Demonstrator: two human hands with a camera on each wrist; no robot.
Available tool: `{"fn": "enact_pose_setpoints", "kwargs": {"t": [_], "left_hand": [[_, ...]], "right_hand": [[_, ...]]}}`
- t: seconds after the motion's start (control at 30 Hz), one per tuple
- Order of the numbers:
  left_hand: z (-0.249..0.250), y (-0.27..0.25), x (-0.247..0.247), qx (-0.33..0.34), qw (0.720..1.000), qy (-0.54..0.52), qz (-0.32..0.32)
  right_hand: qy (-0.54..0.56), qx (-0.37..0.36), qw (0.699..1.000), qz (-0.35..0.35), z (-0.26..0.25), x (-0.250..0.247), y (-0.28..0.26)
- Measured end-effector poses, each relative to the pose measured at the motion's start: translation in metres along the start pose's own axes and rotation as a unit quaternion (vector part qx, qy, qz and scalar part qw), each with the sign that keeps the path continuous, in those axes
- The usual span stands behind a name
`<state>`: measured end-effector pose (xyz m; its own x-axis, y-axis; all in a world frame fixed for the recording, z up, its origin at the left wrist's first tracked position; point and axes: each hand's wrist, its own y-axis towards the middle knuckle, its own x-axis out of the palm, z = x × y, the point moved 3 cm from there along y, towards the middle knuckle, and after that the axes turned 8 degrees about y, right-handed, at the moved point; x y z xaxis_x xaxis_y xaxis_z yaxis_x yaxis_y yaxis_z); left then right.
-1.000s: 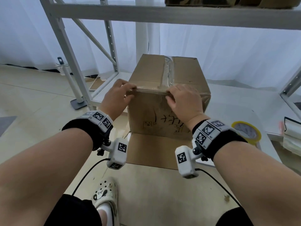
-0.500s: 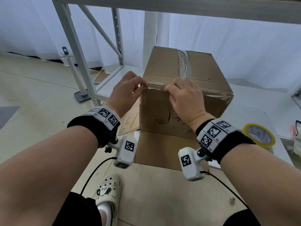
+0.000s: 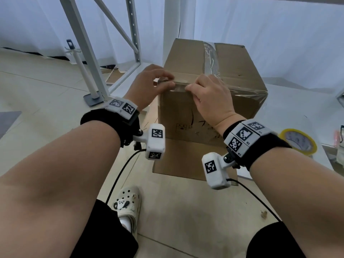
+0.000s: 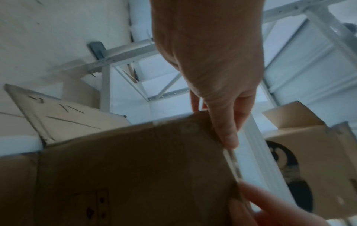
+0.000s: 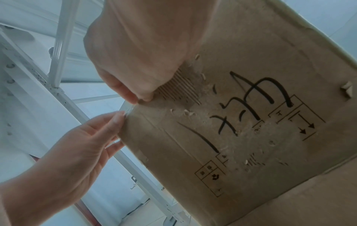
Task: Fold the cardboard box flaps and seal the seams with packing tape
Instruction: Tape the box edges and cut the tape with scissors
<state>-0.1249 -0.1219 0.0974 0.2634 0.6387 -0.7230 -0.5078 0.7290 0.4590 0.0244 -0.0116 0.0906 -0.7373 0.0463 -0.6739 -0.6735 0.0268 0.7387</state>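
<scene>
A brown cardboard box point(image 3: 186, 58) stands upright, its top flaps folded down with clear tape point(image 3: 210, 58) along the centre seam. A second clear tape strip point(image 3: 242, 90) runs along the near top edge. My left hand point(image 3: 167, 82) pinches the strip's loose end at the near left corner; in the left wrist view its thumb point(image 4: 228, 136) lies on the box edge. My right hand point(image 3: 188, 88) pinches the same strip just to the right, with thumb and finger point(image 5: 139, 97) closed on the edge. A yellow tape roll point(image 3: 297, 142) lies at the right.
A white metal rack post point(image 3: 87, 58) and a white stand with a grey base point(image 3: 93, 97) are at the left. One cardboard flap point(image 3: 186, 161) lies flat on the floor in front of the box. Another open carton point(image 4: 309, 152) stands behind. My shoe point(image 3: 126, 202) is below.
My right hand has slid left along the near top edge toward my left hand. The box now shows more of its right side, and the view has tilted down.
</scene>
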Motion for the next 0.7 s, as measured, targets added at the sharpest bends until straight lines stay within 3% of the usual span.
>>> {"fn": "enact_pose_setpoints", "kwargs": {"t": [0.17, 0.37, 0.6, 0.7], "left_hand": [[-0.020, -0.007, -0.002, 0.016, 0.999, -0.039, 0.012], [-0.027, -0.011, 0.000, 0.032, 0.999, 0.030, -0.006], [0.004, 0.007, 0.009, -0.022, 0.988, 0.148, -0.028], [-0.003, 0.005, 0.013, -0.021, 0.990, 0.134, -0.043]], "right_hand": [[-0.031, -0.019, 0.999, -0.028, 0.004, 0.007, -0.006], [-0.053, -0.016, 0.998, -0.039, 0.008, 0.011, -0.009], [-0.066, 0.070, 0.994, -0.054, 0.011, 0.003, -0.006], [-0.062, 0.060, 0.996, -0.030, 0.019, -0.005, -0.009]]}}
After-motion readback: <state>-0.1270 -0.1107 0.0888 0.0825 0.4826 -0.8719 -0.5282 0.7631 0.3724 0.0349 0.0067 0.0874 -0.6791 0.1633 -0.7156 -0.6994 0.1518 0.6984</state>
